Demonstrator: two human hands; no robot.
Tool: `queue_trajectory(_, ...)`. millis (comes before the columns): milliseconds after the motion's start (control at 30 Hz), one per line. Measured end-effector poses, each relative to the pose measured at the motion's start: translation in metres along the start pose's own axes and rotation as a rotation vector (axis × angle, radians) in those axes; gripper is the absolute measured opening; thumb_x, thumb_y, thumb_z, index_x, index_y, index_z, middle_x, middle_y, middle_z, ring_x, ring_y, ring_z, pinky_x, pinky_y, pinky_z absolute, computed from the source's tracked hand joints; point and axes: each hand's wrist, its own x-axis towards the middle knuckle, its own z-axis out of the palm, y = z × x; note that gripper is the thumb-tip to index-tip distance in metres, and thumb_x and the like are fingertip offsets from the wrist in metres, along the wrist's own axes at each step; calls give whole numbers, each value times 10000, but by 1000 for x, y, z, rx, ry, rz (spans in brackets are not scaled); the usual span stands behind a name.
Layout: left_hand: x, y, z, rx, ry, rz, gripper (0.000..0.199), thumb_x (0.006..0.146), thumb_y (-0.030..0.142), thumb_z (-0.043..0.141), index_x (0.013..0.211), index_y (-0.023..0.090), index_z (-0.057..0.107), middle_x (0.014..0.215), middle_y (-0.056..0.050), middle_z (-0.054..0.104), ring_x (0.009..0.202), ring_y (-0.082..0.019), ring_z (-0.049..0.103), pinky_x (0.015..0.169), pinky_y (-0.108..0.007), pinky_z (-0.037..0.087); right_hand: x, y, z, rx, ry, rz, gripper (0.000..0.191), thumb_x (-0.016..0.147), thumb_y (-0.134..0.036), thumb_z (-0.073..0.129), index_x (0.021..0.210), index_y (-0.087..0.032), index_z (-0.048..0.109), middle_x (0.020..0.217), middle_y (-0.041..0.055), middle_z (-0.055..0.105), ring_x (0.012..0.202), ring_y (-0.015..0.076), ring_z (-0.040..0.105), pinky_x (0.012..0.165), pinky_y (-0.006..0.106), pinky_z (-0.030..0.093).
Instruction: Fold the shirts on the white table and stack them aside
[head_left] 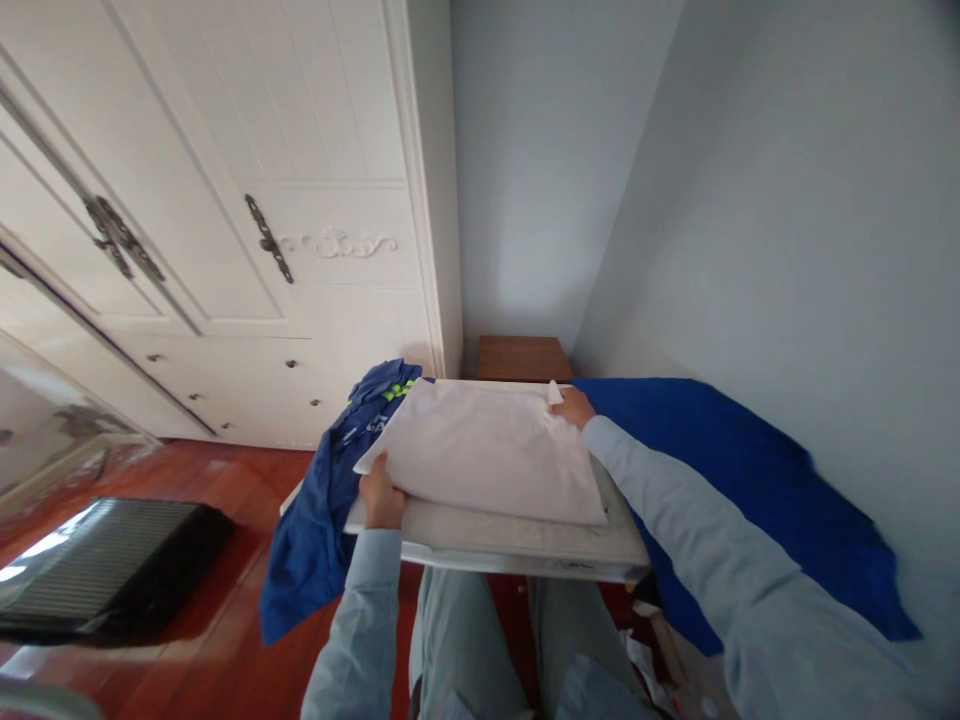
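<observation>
A pale pinkish-white folded cloth point(487, 450) lies spread over a small white table point(510, 545) in front of me. My left hand point(382, 495) is closed on its near left edge, thumb on top and fingers hidden beneath. At the far right corner, my right hand point(574, 408) pinches the cloth, and a small tip of fabric sticks up there. The kind of garment or cloth cannot be made out.
Dark blue clothing point(322, 520) with bright green print hangs over the table's left end. Bright blue fabric point(720, 470) drapes off the right. Behind stand a white wardrobe point(352, 330) and a brown wooden box-like piece point(521, 357). A black ribbed object point(112, 565) rests on the red wood floor.
</observation>
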Motion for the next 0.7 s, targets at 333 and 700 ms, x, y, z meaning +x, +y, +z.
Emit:
queue_trajectory(333,-29,7,25,-25,-90,243,430,878,255,492,1280,146,599,1285,-115,671,1195,-239,625,1026,-380,496,-41,-50,-34,-512,-33,-431,180,880,-120,644,1017,-164,752,1088,98,766,1064,270,666,987,326,432)
queue_trajectory(700,-148,2,97,-373,-504,-43,367,773,346,737,1106,201,679,1028,-40,742,957,-195,682,901,-314,510,-121,-119,-202,-958,219,-570,269,921,-231,550,1066,-185,772,1031,85,791,950,276,729,815,319,506)
